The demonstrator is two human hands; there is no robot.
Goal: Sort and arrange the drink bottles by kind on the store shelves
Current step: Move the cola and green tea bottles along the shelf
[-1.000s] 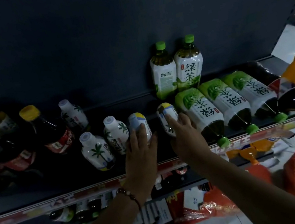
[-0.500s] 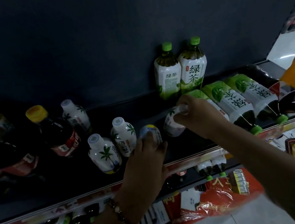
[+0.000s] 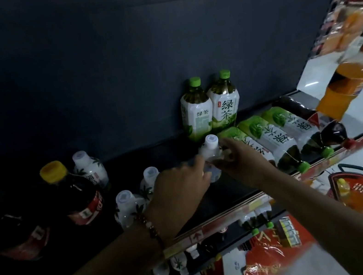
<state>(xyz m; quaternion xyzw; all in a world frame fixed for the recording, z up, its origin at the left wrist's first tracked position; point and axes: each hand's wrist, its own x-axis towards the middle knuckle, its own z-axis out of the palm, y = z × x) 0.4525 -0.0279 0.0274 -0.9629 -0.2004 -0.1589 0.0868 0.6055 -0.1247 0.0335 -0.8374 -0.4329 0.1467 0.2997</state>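
Raised upright, coconut bottle (image 3: 211,154), between both hands (image 3: 238,163)

Both hands (image 3: 208,171) on white bottle (image 3: 211,149)

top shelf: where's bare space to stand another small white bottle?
Bare shelf behind the small coconut bottles, left of the upright green tea pair. Also the front strip under the right hand. Crowded: lying green teas at right, dark cola bottles at left.

Glossy plastic bottles (image 3: 198,115), matt shelf (image 3: 233,191)
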